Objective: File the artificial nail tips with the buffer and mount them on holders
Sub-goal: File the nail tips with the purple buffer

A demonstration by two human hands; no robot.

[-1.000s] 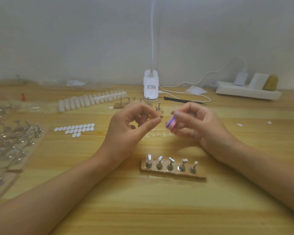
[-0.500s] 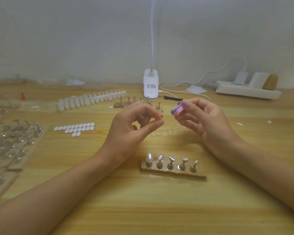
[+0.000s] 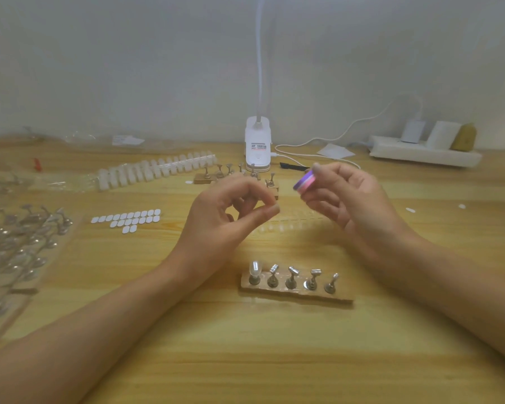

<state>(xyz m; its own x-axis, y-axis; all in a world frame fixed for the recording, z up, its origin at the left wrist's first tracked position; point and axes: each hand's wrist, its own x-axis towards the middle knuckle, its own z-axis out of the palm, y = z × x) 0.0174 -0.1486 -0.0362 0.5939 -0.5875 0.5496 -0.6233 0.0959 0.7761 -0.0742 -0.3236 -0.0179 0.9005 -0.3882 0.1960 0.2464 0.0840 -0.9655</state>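
My left hand (image 3: 222, 220) hovers over the table's middle, thumb and forefinger pinched together at their tips; whatever sits between them is too small to make out. My right hand (image 3: 347, 199) grips a pink and purple buffer block (image 3: 303, 182), a short gap to the right of the left fingertips. Under both hands stands a wooden holder strip (image 3: 296, 295) with several metal stands; its leftmost stand carries a clear nail tip (image 3: 255, 269). A row of loose clear tips (image 3: 286, 224) lies on the table between my hands.
A second holder strip (image 3: 236, 177) stands behind my left hand. Adhesive dots (image 3: 127, 218) and a long rack of tips (image 3: 155, 170) lie at the left. Bagged metal stands (image 3: 21, 243) fill the left edge. A white lamp base (image 3: 257, 147), cable and power strip (image 3: 423, 153) line the back.
My right hand with the buffer has risen up and to the right, away from my left fingertips. The left hand has kept its pinch and barely moved.
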